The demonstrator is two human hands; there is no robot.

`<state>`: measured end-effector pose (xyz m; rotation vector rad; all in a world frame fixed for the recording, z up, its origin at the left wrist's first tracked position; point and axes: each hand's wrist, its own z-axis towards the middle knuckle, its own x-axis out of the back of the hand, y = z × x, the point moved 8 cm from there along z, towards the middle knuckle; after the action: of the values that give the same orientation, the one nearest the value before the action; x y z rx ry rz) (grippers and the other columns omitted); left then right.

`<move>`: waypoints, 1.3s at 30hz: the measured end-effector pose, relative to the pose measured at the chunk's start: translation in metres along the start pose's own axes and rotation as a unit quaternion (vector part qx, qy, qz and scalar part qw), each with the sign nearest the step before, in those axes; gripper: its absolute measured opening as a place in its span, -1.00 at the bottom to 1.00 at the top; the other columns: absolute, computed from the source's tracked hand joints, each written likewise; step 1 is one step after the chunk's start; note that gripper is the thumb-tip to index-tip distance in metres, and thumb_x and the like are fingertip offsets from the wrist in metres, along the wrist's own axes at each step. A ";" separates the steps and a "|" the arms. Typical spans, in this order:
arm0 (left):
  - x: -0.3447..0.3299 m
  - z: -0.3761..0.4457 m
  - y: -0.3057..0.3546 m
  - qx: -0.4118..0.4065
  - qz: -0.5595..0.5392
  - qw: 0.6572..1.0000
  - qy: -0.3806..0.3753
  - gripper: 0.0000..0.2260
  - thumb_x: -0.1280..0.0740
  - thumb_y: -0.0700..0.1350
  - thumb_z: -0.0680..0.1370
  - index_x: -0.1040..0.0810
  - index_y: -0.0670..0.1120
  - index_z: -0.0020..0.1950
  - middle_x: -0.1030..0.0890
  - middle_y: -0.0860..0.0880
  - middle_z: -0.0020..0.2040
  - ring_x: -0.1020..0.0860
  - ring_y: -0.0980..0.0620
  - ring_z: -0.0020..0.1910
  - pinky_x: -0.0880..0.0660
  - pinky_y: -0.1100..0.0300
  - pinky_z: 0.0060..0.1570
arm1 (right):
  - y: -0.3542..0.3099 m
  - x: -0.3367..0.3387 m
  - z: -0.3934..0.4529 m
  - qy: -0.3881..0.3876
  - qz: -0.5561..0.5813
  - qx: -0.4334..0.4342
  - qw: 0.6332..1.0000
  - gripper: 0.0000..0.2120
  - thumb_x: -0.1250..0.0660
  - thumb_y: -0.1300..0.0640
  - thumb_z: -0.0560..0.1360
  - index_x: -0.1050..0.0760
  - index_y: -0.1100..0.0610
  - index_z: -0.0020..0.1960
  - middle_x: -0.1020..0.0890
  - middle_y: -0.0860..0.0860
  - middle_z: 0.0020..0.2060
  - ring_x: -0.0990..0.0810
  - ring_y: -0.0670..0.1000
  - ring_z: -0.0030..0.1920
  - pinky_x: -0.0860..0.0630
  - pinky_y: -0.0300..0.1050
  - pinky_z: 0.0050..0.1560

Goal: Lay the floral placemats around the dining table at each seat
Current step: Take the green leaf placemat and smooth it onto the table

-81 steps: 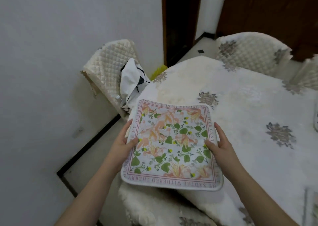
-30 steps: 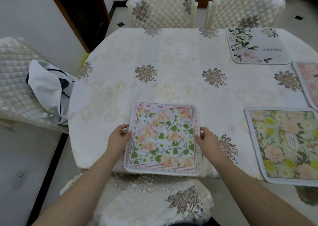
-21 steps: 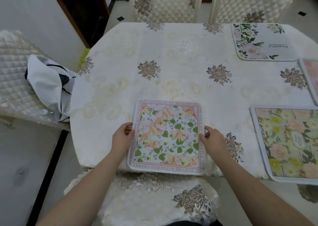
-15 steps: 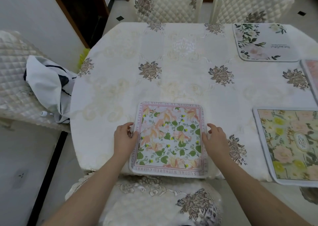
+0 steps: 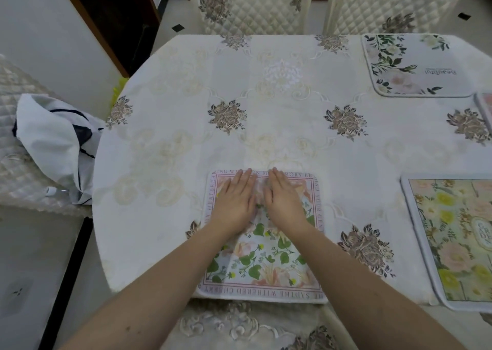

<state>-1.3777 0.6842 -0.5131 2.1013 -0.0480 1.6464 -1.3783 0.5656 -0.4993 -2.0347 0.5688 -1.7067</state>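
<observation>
At the near edge of the dining table (image 5: pixel 165 163), in front of the seat whose embroidered cushion (image 5: pixel 239 325) shows just below, the pink-bordered placemat (image 5: pixel 266 259) lies flat on the cream tablecloth, its near edge running along the table's rim. Both hands rest on its far half, side by side and almost touching: the left hand (image 5: pixel 234 200) and the right hand (image 5: pixel 285 200) are released, fingers straight and together, palms down, grasping nothing. They appear to be pressing the mat flat, probably to smooth it and settle it square to the seat (the mat looks soft enough to need that). The mat is nearly square with rounded corners, a pale ground printed with green leaves, peach-orange blooms and small yellow flowers, framed by a thin red line and a band of pink lettering. Toward the right edge of the table lies a yellow-flowered placemat (image 5: pixel 458 238), also at the near edge, and at the far right corner a white placemat (image 5: pixel 410 67) with green sprigs faces a quilted chair (image 5: pixel 386 3). The far edge in front of the other quilted chair (image 5: pixel 250 3) carries no mat, so the task looks unfinished.
</observation>
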 end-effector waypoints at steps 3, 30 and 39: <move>-0.018 0.007 0.001 -0.016 0.051 0.999 -0.009 -0.37 0.34 0.10 0.58 0.07 -0.07 0.63 0.08 0.00 0.64 0.15 0.05 0.61 0.22 0.05 0.56 | -0.004 -0.014 0.010 -0.004 -0.057 0.040 0.998 -0.49 0.12 0.04 0.68 -0.14 0.19 0.57 -0.17 0.08 0.57 -0.06 0.04 0.58 0.12 -0.13 0.53; 0.002 -0.022 -0.078 0.036 0.076 0.996 -0.028 -0.32 0.24 0.34 0.57 0.31 0.04 0.59 0.30 0.08 0.59 0.27 0.12 0.58 0.22 0.11 0.55 | 0.087 0.021 -0.028 0.021 -0.174 -0.039 0.984 -0.42 0.23 -0.12 0.64 0.13 0.06 0.62 0.04 -0.03 0.61 0.12 -0.08 0.59 0.19 -0.08 0.56; 0.017 -0.051 -0.102 0.090 0.085 0.992 -0.001 -0.34 0.29 0.26 0.60 0.15 -0.04 0.63 0.08 0.01 0.64 0.12 0.07 0.61 0.12 0.06 0.56 | 0.092 0.045 -0.044 0.023 -0.208 -0.045 0.977 -0.41 0.23 -0.13 0.66 0.11 0.14 0.61 0.04 0.04 0.61 0.11 -0.02 0.59 0.22 -0.09 0.55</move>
<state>-1.3882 0.7988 -0.5224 2.2891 -0.0831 1.8060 -1.4185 0.4621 -0.5073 -2.3072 0.2450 -1.9952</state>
